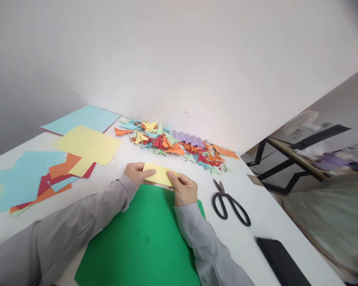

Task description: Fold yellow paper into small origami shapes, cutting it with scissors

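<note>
Currently, legible writing is confined to the background at far right, where part of a word in dark capitals shows; "EN" can be read, the rest is unclear.

My left hand pinches the left end of a yellow strip, thumb flat on its face and fingers behind. My right hand pinches the right end in the same manner, thumb on the face. The strip therefore lies between both hands, spanning the gap, at the far edge of the green sheet.

Scissors lie on the white table to the right of my right hand, blades slightly parted and pointing away from me, black handles nearer. A black object lies closer to me on the same side. Beyond my hands, along the wall, is a heap of coloured folded papers. Left of my left hand, loose sheets overlap, mainly blue, orange, red and yellow.
</note>
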